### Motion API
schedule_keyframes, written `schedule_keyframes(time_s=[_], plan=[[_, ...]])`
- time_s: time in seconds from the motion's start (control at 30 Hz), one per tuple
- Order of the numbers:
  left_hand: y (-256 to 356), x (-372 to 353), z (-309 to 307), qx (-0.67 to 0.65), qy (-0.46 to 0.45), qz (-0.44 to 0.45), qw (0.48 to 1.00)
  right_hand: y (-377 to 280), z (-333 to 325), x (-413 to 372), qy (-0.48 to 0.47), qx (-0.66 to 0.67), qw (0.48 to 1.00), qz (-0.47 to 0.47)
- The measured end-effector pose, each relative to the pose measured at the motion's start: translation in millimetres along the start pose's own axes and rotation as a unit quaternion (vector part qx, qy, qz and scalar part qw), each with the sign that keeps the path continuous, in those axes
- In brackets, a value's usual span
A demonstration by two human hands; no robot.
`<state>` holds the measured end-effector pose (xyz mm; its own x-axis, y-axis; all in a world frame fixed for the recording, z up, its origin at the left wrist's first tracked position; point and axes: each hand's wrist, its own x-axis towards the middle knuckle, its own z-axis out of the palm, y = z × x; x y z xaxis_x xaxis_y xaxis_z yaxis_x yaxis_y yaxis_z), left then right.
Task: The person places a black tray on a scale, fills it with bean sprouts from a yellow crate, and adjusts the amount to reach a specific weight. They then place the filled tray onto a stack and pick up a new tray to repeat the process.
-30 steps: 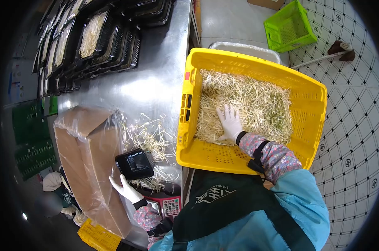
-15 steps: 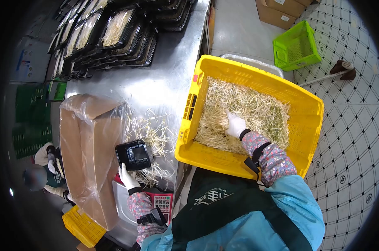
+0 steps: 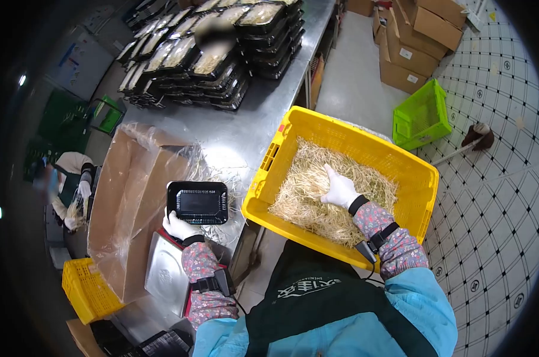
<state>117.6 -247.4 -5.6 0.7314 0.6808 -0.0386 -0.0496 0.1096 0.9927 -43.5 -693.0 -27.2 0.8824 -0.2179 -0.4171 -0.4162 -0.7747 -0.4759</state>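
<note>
My gloved left hand (image 3: 180,226) grips the near-left edge of a black plastic tray (image 3: 202,202), which has nothing in it. The tray is held above the metal table, beside loose bean sprouts. In the yellow crate (image 3: 421,196) lies a thick heap of pale bean sprouts (image 3: 364,175). My gloved right hand (image 3: 342,189) is over the middle of this heap, its thumb and fingers curved around a clump of sprouts. The fingertips are partly hidden among them.
A cardboard box (image 3: 123,196) with a plastic liner stands left of the tray, by a scale (image 3: 169,273). Filled trays (image 3: 260,35) are stacked at the table's far end. A green crate (image 3: 421,119) sits on the floor. Another person (image 3: 70,184) works at the left.
My left hand has turned the black tray more level and lifted it slightly. My right hand has gone from fingers pointing into the sprouts to curving around a clump. The view has shifted.
</note>
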Motion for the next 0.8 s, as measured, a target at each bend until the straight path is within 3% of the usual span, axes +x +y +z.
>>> schedule_keyframes(time_s=[0.07, 0.13, 0.2, 0.33, 0.4, 0.47, 0.63, 0.73, 0.8], plan=[[3, -11, 8, 0.040, 0.007, 0.153, 0.987, -25, -18, -7, 0.011, -0.023, 0.999, -0.043], [51, -69, 38, 0.025, -0.038, 0.227, 0.973, -45, -23, -8, 0.044, -0.045, 0.992, -0.108], [85, -113, 53, 0.156, -0.072, 0.434, 0.884, -76, -32, -11, 0.067, -0.078, 0.981, -0.161], [110, -166, 51, 0.290, -0.203, 0.556, 0.752, -151, -37, -20, 0.091, -0.115, 0.955, -0.258], [109, -178, 40, 0.370, -0.235, 0.542, 0.717, -191, -26, -23, 0.110, -0.119, 0.938, -0.305], [95, -165, 20, 0.394, -0.269, 0.495, 0.726, -232, -6, -26, 0.140, -0.112, 0.919, -0.351], [70, -92, -82, 0.186, -0.196, 0.277, 0.922, -345, 49, -50, 0.092, -0.090, 0.833, -0.538], [67, -53, -156, 0.000, -0.145, 0.113, 0.983, -423, 99, -71, 0.066, -0.100, 0.769, -0.627], [57, -30, -201, -0.036, -0.111, 0.081, 0.990, -468, 138, -76, 0.034, -0.152, 0.720, -0.676]])
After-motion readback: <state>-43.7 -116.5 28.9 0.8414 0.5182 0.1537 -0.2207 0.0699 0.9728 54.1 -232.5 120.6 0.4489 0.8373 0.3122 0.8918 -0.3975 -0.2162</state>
